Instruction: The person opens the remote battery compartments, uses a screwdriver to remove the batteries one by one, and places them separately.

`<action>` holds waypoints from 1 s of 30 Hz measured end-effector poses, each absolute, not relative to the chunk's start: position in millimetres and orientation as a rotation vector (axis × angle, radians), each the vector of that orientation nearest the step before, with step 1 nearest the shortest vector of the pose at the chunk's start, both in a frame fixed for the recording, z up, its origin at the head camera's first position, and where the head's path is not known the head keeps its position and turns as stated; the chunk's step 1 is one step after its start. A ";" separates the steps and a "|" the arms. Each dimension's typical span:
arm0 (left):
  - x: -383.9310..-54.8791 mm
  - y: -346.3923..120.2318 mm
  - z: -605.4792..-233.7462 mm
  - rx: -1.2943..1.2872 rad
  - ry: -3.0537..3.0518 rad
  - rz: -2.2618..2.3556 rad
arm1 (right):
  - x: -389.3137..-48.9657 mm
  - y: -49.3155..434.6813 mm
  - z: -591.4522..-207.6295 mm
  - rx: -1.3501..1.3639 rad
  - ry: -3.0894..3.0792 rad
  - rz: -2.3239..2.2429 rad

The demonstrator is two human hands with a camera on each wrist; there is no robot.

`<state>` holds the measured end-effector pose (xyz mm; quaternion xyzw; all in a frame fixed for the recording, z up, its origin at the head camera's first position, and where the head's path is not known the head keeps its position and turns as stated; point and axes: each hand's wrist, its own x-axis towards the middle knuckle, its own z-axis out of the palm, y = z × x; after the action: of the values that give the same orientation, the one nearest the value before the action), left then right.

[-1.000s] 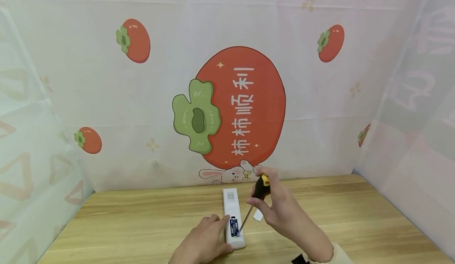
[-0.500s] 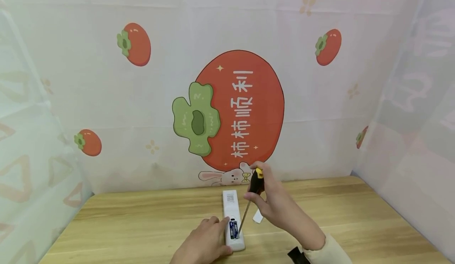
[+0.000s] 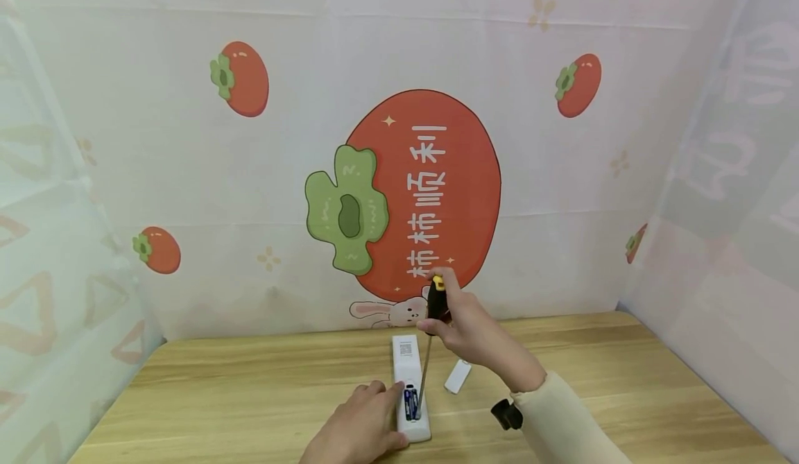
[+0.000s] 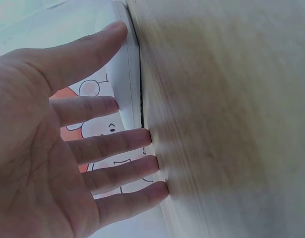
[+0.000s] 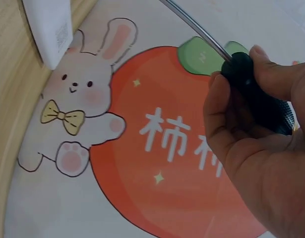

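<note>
A white remote control [image 3: 407, 365] lies back side up on the table, its battery bay uncovered with blue batteries [image 3: 410, 404] inside. My left hand [image 3: 358, 419] rests on its left side. In the left wrist view the straight thumb and index finger touch the remote control's edge [image 4: 124, 69], and the other fingertips rest on the wood. My right hand [image 3: 467, 329] grips the black and yellow handle of a screwdriver [image 5: 261, 96]. The metal shaft [image 3: 426, 370] stands nearly upright, its tip at the right near end of the battery bay.
A small white cover [image 3: 458, 376] lies on the wooden table [image 3: 250, 388] right of the remote control. Behind the table stands a white backdrop [image 3: 537, 263] printed with persimmons and a rabbit. Side curtains flank the table. A black strap piece [image 3: 507, 414] is by the right sleeve.
My right hand has moved left and up, bringing the screwdriver from a slant to nearly upright with its tip still at the battery bay. The left hand and remote control stay put.
</note>
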<state>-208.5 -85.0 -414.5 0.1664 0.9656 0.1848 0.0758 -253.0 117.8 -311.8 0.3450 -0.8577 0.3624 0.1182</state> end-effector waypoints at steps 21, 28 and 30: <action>-207.8 -87.5 -412.4 0.519 2.888 0.561 | -211.1 117.6 -326.6 1.118 -2.281 1.033; -208.7 -87.8 -411.8 0.506 2.882 0.555 | -207.6 117.8 -329.5 1.163 -2.190 1.088; -208.2 -88.0 -412.2 0.517 2.893 0.545 | -207.6 117.4 -330.6 1.179 -2.159 1.097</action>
<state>-208.2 -88.0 -412.2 0.1725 0.9651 0.1818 0.0760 -207.6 117.4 -330.6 0.4268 -0.7816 0.3971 0.2219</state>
